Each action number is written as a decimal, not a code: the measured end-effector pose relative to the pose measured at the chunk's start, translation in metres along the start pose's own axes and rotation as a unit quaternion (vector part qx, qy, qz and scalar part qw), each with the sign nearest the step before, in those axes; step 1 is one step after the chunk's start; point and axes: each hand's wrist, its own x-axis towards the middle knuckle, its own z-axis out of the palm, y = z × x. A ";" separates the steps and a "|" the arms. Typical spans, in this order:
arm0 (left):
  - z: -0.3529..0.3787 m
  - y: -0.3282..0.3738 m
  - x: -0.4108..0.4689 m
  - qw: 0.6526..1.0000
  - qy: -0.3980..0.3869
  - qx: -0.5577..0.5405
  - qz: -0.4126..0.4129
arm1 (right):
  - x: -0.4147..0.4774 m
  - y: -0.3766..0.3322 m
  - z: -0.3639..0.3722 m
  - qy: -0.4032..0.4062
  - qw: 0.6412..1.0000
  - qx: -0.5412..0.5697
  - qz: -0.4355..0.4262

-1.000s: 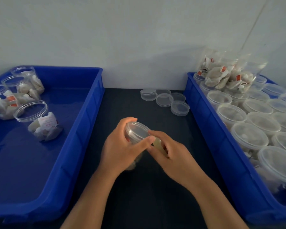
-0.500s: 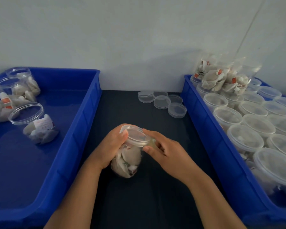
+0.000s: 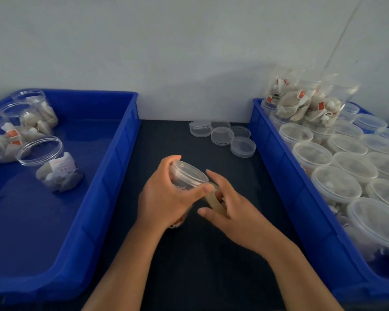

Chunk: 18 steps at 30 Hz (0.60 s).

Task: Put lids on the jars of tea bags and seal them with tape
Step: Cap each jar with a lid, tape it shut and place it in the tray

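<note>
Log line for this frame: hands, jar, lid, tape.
left hand: grips jar, tilted | lid: on | right hand: holds tape at jar's side | seal: cannot tell

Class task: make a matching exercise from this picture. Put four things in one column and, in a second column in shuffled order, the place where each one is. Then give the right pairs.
Things
1. open jars
2. loose lids
3. tape
4. jar being sealed

Places
A. in the right hand
B. in the left blue crate
C. on the dark table
D. in the left hand

Pairs: 1-B, 2-C, 3-A, 4-D
</note>
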 end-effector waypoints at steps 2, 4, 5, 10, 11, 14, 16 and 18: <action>-0.003 -0.002 0.007 1.000 -0.028 0.003 0.002 | -0.002 0.003 -0.004 0.007 1.000 0.002 0.003; -0.004 -0.004 0.012 0.998 -0.057 -0.001 0.006 | -0.003 0.004 -0.007 0.023 1.000 0.003 -0.007; -0.005 -0.005 0.014 0.997 -0.071 -0.012 0.007 | -0.003 0.004 -0.008 0.026 1.000 -0.001 -0.012; -0.019 -0.008 0.024 0.980 -0.136 -0.143 0.000 | 0.005 -0.001 -0.013 0.024 0.999 -0.025 -0.011; -0.021 -0.009 0.026 0.974 -0.144 -0.172 -0.009 | 0.008 -0.002 -0.013 0.024 0.999 -0.029 -0.013; -0.024 -0.012 0.027 0.970 -0.159 -0.183 -0.011 | 0.016 -0.004 -0.010 0.024 0.998 -0.046 -0.037; -0.022 -0.014 0.024 0.975 -0.165 -0.149 0.006 | 0.017 -0.006 -0.010 0.017 0.998 -0.056 -0.033; -0.019 -0.016 0.019 0.981 -0.136 -0.135 0.020 | 0.014 -0.011 -0.013 -0.002 0.998 -0.057 -0.021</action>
